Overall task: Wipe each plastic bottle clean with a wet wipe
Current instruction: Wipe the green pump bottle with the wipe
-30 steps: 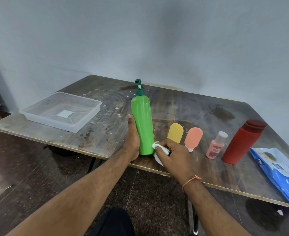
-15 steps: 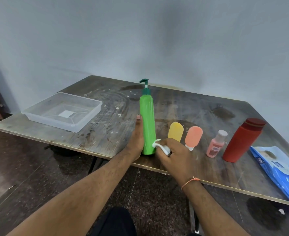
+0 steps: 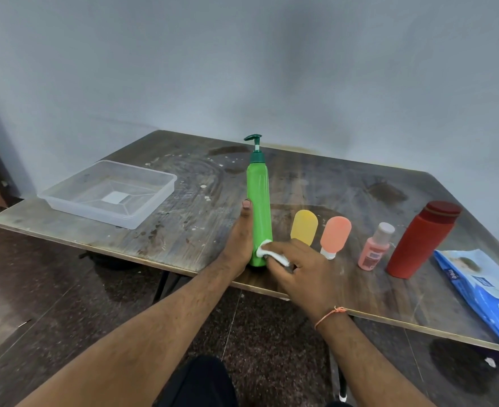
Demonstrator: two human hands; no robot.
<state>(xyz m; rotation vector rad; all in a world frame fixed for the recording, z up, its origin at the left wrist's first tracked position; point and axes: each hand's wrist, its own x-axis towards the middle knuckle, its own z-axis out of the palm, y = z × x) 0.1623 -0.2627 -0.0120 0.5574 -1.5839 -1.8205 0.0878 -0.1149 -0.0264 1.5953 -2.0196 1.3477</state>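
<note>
A tall green pump bottle (image 3: pixel 259 207) stands upright near the table's front edge. My left hand (image 3: pixel 239 239) grips its lower half from the left, thumb up along its side. My right hand (image 3: pixel 299 270) holds a crumpled white wet wipe (image 3: pixel 267 251) against the bottle's lower right side. To the right stand a yellow tube (image 3: pixel 304 227), an orange tube (image 3: pixel 335 235) on its white cap, a small pink bottle (image 3: pixel 376 247) and a large red bottle (image 3: pixel 421 240).
A clear plastic tray (image 3: pixel 110 192) sits at the table's left end. A blue wet-wipe pack (image 3: pixel 483 292) lies at the right front corner, overhanging the edge. The worn wooden table (image 3: pixel 315 183) stands against a grey wall; dark floor lies below.
The green bottle has been turned about its axis, so its narrower side and pump spout now face differently. My right hand has kept the wipe low against the bottle.
</note>
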